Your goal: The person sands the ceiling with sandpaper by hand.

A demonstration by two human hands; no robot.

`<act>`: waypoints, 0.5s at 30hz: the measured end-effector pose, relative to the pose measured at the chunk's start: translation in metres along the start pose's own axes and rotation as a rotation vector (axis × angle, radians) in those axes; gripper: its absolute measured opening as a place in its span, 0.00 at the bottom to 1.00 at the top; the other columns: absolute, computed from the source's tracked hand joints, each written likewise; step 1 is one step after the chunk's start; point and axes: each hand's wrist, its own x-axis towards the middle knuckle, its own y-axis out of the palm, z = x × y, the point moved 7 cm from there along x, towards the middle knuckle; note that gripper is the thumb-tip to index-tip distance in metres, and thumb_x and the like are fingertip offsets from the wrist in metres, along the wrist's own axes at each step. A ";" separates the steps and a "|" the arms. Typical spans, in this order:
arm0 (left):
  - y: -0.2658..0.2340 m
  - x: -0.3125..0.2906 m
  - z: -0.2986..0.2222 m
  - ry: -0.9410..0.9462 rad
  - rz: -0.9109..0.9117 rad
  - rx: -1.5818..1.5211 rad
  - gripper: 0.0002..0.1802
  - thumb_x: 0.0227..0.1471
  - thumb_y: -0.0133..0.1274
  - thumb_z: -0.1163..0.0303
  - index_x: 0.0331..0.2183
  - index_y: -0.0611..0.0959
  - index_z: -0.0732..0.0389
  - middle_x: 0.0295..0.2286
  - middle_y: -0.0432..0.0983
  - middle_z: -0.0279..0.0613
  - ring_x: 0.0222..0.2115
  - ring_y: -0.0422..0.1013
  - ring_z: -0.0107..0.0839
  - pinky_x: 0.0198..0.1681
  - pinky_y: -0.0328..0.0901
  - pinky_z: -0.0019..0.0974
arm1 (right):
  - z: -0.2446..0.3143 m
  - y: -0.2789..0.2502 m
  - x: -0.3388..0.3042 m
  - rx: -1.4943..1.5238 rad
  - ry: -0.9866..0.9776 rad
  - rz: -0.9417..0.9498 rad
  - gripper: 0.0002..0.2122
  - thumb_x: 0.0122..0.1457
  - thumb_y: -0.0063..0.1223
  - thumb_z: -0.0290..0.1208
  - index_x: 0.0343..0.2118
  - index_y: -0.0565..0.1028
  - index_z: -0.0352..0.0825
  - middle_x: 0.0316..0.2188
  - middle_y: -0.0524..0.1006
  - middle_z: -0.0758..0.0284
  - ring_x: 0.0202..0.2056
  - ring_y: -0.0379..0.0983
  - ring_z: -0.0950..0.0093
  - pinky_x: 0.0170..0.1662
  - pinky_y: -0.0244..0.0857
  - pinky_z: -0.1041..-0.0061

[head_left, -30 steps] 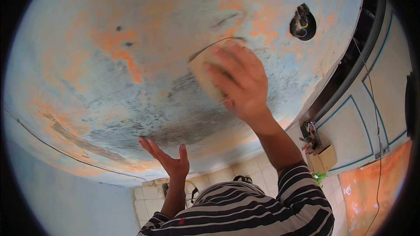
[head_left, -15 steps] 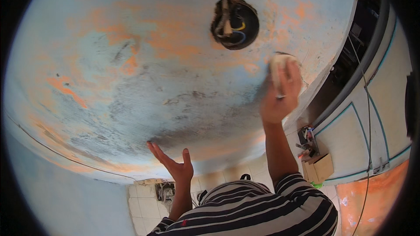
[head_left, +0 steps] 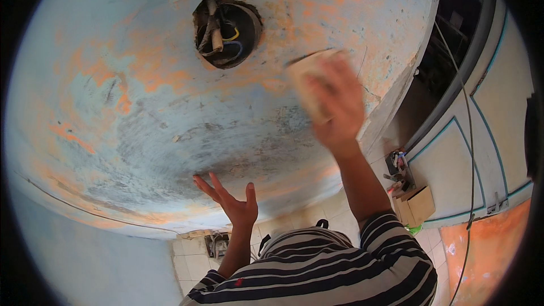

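In front of me is a wall of pale blue paint with worn orange patches and dark grey smudges. My right hand grips a beige, flat sanding block with a dark edge, held against the wall or very near it. Motion blurs that hand. Lower and to the left, my left hand is open with its fingers spread, its fingertips at the smudged wall. It holds nothing. Above and left of the block, a round hole in the wall shows a stub of conduit and yellow and blue wires.
At right, a cable hangs before a pale door panel with blue lines. A cardboard box and a tray of tools stand on the tiled floor. A dark opening lies past the wall's right edge.
My right hand has moved the sanding block up and left relative to my body, closer to the spread left hand. The view has shifted, so the hole appears farther left. My left hand stays open at the wall.
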 end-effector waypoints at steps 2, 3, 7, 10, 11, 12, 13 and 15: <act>0.002 -0.002 0.002 -0.001 -0.004 -0.013 0.55 0.60 0.59 0.53 0.72 0.43 0.59 0.71 0.25 0.63 0.72 0.26 0.63 0.69 0.35 0.69 | -0.022 -0.011 -0.002 -0.062 0.117 -0.153 0.14 0.59 0.55 0.24 0.48 0.83 0.37 0.54 0.78 0.57 0.62 0.69 0.54 0.63 0.63 0.58; 0.003 -0.002 0.003 -0.005 -0.011 -0.029 0.55 0.59 0.59 0.53 0.72 0.43 0.59 0.71 0.25 0.64 0.71 0.24 0.64 0.68 0.34 0.71 | -0.032 -0.022 -0.006 -0.122 0.229 -0.303 0.14 0.59 0.55 0.26 0.48 0.83 0.37 0.54 0.79 0.57 0.62 0.70 0.54 0.62 0.64 0.59; 0.000 -0.007 0.011 -0.004 0.000 -0.036 0.55 0.59 0.59 0.53 0.72 0.42 0.59 0.71 0.26 0.64 0.71 0.25 0.64 0.68 0.34 0.71 | 0.039 0.027 -0.016 0.099 -0.172 0.193 0.15 0.59 0.55 0.27 0.49 0.82 0.37 0.57 0.77 0.60 0.61 0.69 0.52 0.62 0.63 0.53; -0.013 -0.009 0.018 -0.025 0.017 -0.037 0.57 0.59 0.60 0.52 0.71 0.42 0.61 0.71 0.28 0.63 0.72 0.28 0.61 0.70 0.34 0.65 | 0.028 0.023 -0.018 0.033 -0.028 0.075 0.13 0.62 0.54 0.22 0.48 0.83 0.33 0.58 0.77 0.56 0.63 0.67 0.52 0.64 0.61 0.55; -0.017 -0.010 0.020 -0.035 0.005 -0.037 0.57 0.59 0.60 0.52 0.71 0.41 0.61 0.71 0.29 0.63 0.72 0.29 0.61 0.71 0.34 0.65 | 0.027 0.031 -0.018 0.048 -0.028 0.084 0.13 0.62 0.54 0.22 0.48 0.83 0.33 0.58 0.77 0.56 0.63 0.67 0.52 0.64 0.61 0.55; -0.022 -0.011 0.023 -0.046 -0.008 -0.037 0.57 0.59 0.60 0.53 0.71 0.41 0.62 0.71 0.30 0.63 0.72 0.29 0.61 0.71 0.34 0.65 | 0.016 0.024 -0.018 -0.050 0.143 -0.138 0.12 0.63 0.53 0.27 0.47 0.83 0.34 0.56 0.78 0.56 0.62 0.68 0.52 0.64 0.62 0.56; -0.027 -0.013 0.029 -0.063 -0.013 -0.028 0.57 0.59 0.60 0.53 0.71 0.41 0.62 0.71 0.30 0.63 0.72 0.29 0.61 0.71 0.34 0.65 | 0.010 0.016 -0.026 -0.150 0.315 -0.358 0.13 0.63 0.53 0.32 0.46 0.83 0.36 0.54 0.79 0.57 0.61 0.70 0.52 0.63 0.62 0.57; -0.037 -0.014 0.043 -0.082 -0.005 -0.032 0.56 0.58 0.61 0.58 0.71 0.42 0.61 0.71 0.29 0.64 0.72 0.28 0.64 0.68 0.34 0.70 | 0.041 0.032 -0.031 -0.202 0.239 -0.265 0.13 0.64 0.52 0.35 0.46 0.84 0.36 0.53 0.80 0.57 0.61 0.70 0.52 0.64 0.62 0.57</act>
